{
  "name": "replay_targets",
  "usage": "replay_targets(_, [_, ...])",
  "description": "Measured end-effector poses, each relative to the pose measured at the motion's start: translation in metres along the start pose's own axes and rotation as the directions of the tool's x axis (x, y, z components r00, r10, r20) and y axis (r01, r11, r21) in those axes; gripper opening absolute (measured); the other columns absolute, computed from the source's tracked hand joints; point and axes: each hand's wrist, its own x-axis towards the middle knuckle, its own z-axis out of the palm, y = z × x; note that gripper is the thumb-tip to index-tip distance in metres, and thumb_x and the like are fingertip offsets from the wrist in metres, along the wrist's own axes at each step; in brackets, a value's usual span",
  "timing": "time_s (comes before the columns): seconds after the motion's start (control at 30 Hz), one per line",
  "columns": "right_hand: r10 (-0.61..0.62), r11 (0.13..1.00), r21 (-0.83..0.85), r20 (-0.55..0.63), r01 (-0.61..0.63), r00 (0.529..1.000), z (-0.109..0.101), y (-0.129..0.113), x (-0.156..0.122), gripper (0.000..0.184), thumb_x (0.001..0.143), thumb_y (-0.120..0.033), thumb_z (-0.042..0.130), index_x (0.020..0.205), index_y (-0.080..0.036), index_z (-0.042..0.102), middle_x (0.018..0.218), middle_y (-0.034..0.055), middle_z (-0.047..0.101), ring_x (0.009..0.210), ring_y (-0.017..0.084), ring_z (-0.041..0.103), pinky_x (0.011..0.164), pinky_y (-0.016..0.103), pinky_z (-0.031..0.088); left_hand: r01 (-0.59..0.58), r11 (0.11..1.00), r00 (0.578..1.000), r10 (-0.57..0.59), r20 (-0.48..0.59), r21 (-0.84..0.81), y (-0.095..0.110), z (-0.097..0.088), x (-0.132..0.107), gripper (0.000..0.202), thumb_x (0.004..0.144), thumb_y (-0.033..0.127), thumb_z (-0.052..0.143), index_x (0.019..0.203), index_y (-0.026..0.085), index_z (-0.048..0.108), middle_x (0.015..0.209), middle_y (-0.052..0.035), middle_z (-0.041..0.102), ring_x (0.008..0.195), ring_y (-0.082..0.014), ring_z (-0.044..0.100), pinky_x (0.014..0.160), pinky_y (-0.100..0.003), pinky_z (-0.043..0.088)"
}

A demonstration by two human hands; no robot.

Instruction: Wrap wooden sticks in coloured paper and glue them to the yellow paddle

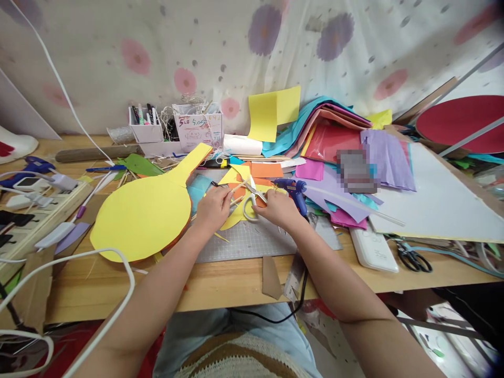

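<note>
Both hands over the cutting mat (240, 249), near each other but apart. Left hand (214, 210): thumb and fingertips pinched on a thin stick (239, 185), its free end out past the fingers. Right hand (277, 209): gripped on the scissors (258, 195), one white loop showing free of the fingers. Step in hand, by my reading: trimming the stick, or lining it up for a cut. Next move would call for the stick's free part set squarely between the blades, left fingertips well back, then a firm squeeze from the right; thin wood may snap or fly off. Stick lies above the yellow and orange scraps (236, 217), mid-bench. Its long axis slants from the left fingertips away and to the right, free end toward the scissors. Scissors' long axis runs the other slant, blades away from the body and leftward, so the two lines cross or nearly so; whether blade touches wood, cannot tell. Glue gun (298, 198) just beyond the right hand. Large yellow cutout (144, 220) left of the left hand, its narrow neck pointing away and rightward.
</note>
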Motion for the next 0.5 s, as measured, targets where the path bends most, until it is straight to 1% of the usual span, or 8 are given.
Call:
replay_targets(0.07, [-0.086, 0.995, 0.028, -0.173, 0.092, 0.981, -0.006, -0.004, -0.002, 0.032, 0.082, -0.04, 0.045, 0.094, -0.012, 0.057, 0.095, 0.0143, 0.062, 0.092, 0.025, 0.054, 0.073, 0.033, 0.038, -0.004, 0.998, 1.0, 0.002, 0.03, 0.058, 0.002, 0.002, -0.001, 0.029, 0.087, 0.03, 0.035, 0.093, 0.018, 0.061, 0.091, -0.0051, 0.065, 0.086, -0.0164, 0.057, 0.067, -0.025, 0.039])
replay_targets(0.13, [-0.23, 0.966, 0.036, -0.34, 0.257, 0.912, -0.01, -0.01, -0.002, 0.031, 0.089, -0.033, 0.034, 0.097, -0.016, 0.058, 0.1, 0.0114, 0.061, 0.097, 0.021, 0.051, 0.08, 0.032, 0.035, -0.03, 0.994, 0.998, 0.024, 0.055, 0.109, 0.005, 0.003, -0.003, 0.029, 0.087, 0.032, 0.037, 0.09, 0.019, 0.062, 0.088, -0.0049, 0.065, 0.084, -0.0168, 0.057, 0.065, -0.026, 0.039])
replay_targets(0.17, [-0.307, 0.941, 0.022, -0.372, 0.339, 0.876, -0.011, -0.014, -0.002, 0.033, 0.091, -0.032, 0.03, 0.096, -0.017, 0.059, 0.1, 0.01, 0.061, 0.097, 0.02, 0.05, 0.082, 0.031, 0.034, -0.054, 0.99, 0.997, 0.045, 0.067, 0.131, 0.008, 0.004, -0.004, 0.029, 0.087, 0.032, 0.037, 0.088, 0.019, 0.062, 0.086, -0.005, 0.065, 0.082, -0.0169, 0.057, 0.064, -0.026, 0.038])
replay_targets(0.2, [-0.369, 0.918, 0.001, -0.361, 0.396, 0.856, -0.01, -0.017, -0.001, 0.036, 0.092, -0.033, 0.027, 0.092, -0.017, 0.06, 0.097, 0.0092, 0.062, 0.095, 0.019, 0.05, 0.082, 0.031, 0.033, -0.081, 0.985, 0.994, 0.069, 0.081, 0.15, 0.01, 0.004, -0.006, 0.029, 0.087, 0.032, 0.036, 0.086, 0.019, 0.062, 0.084, -0.0052, 0.065, 0.081, -0.0169, 0.057, 0.064, -0.026, 0.038])
replay_targets(0.23, [-0.403, 0.907, -0.016, -0.323, 0.421, 0.856, -0.008, -0.02, 0.001, 0.039, 0.093, -0.034, 0.025, 0.087, -0.017, 0.061, 0.092, 0.0088, 0.063, 0.09, 0.019, 0.051, 0.081, 0.03, 0.033, -0.105, 0.981, 0.991, 0.09, 0.098, 0.165, 0.012, 0.005, -0.007, 0.029, 0.087, 0.032, 0.036, 0.084, 0.019, 0.062, 0.082, -0.0055, 0.064, 0.079, -0.0169, 0.057, 0.064, -0.026, 0.038])
replay_targets(0.33, [-0.355, 0.933, -0.029, -0.216, 0.358, 0.909, 0.002, -0.026, 0.006, 0.047, 0.093, -0.037, 0.023, 0.077, -0.017, 0.061, 0.078, 0.0079, 0.063, 0.078, 0.018, 0.052, 0.07, 0.029, 0.032, -0.141, 0.973, 0.983, 0.116, 0.139, 0.182, 0.018, 0.007, -0.009, 0.029, 0.087, 0.029, 0.034, 0.082, 0.018, 0.06, 0.08, -0.0062, 0.063, 0.079, -0.018, 0.057, 0.064, -0.027, 0.037])
replay_targets(0.4, [-0.318, 0.946, -0.013, -0.222, 0.323, 0.922, 0.009, -0.028, 0.007, 0.051, 0.093, -0.038, 0.02, 0.073, -0.018, 0.061, 0.074, 0.0068, 0.062, 0.074, 0.017, 0.052, 0.066, 0.028, 0.031, -0.134, 0.974, 0.98, 0.104, 0.169, 0.181, 0.02, 0.009, -0.011, 0.028, 0.088, 0.029, 0.032, 0.086, 0.018, 0.059, 0.083, -0.0061, 0.063, 0.079, -0.0183, 0.058, 0.063, -0.028, 0.037])
replay_targets(0.5, [-0.324, 0.941, 0.014, -0.262, 0.339, 0.909, 0.014, -0.029, 0.005, 0.057, 0.094, -0.038, 0.017, 0.063, -0.018, 0.06, 0.066, 0.0052, 0.061, 0.069, 0.015, 0.051, 0.065, 0.027, 0.03, -0.107, 0.972, 0.972, 0.058, 0.229, 0.21, 0.021, 0.01, -0.012, 0.028, 0.088, 0.03, 0.032, 0.091, 0.019, 0.057, 0.082, -0.0058, 0.065, 0.071, -0.0177, 0.059, 0.059, -0.028, 0.036])
